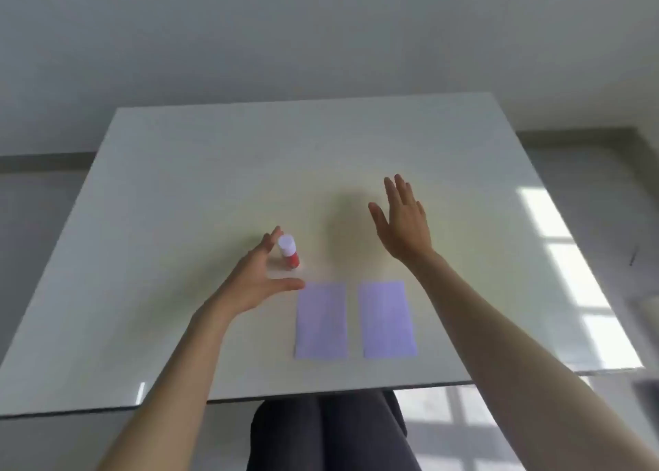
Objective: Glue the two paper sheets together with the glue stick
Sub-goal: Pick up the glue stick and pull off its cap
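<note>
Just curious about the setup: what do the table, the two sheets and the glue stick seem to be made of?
Table: probably glossy white laminate or glass, since it mirrors the window light. Left sheet and right sheet: thin matte lilac paper, lying flat with no shine. Glue stick: likely smooth plastic, a red tube with a white cap; the picture is too blurred to say more.

On a white table (178, 192) a red glue stick (289, 251) with a white cap stands upright; the left hand (257, 278) cups around it, fingers spread (contact unclear). The right hand (404, 221) hovers flat and empty beyond two lilac paper sheets (321, 320) lying side by side, apart.
</note>
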Demonstrator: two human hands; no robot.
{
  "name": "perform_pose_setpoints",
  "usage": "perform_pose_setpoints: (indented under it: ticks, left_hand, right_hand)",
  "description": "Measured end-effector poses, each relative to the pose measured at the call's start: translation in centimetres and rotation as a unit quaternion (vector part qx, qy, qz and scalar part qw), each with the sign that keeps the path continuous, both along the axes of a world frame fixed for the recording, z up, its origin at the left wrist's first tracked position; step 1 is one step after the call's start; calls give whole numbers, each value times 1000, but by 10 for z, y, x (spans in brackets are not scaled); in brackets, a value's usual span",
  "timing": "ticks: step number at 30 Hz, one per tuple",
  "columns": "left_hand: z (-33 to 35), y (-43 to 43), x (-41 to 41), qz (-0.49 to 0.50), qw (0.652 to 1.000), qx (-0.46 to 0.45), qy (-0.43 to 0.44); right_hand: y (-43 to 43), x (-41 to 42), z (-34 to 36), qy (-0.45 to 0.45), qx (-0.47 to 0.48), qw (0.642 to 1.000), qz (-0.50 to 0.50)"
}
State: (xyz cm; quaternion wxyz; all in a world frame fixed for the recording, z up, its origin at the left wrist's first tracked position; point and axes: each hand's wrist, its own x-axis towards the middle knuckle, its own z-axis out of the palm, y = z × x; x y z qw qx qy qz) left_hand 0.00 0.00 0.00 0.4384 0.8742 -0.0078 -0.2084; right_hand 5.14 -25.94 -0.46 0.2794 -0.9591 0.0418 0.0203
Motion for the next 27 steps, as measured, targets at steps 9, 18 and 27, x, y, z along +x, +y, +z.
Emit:
perform_pose_setpoints:
  ticks: [9, 18, 27]
  left_hand:
    - [-36, -12, -20, 62, 980, -87, -167]
    - [-1, -29, -76, 76, 928, -40, -362]
    - [23, -26, -89, 40, 882, 36, -469]
  right_hand:
    - [7, -77, -21, -215, 79, 972, -53]
    - [50, -137, 33, -117, 306, 945, -9]
    - [44, -145, 47, -28, 400, 909, 116]
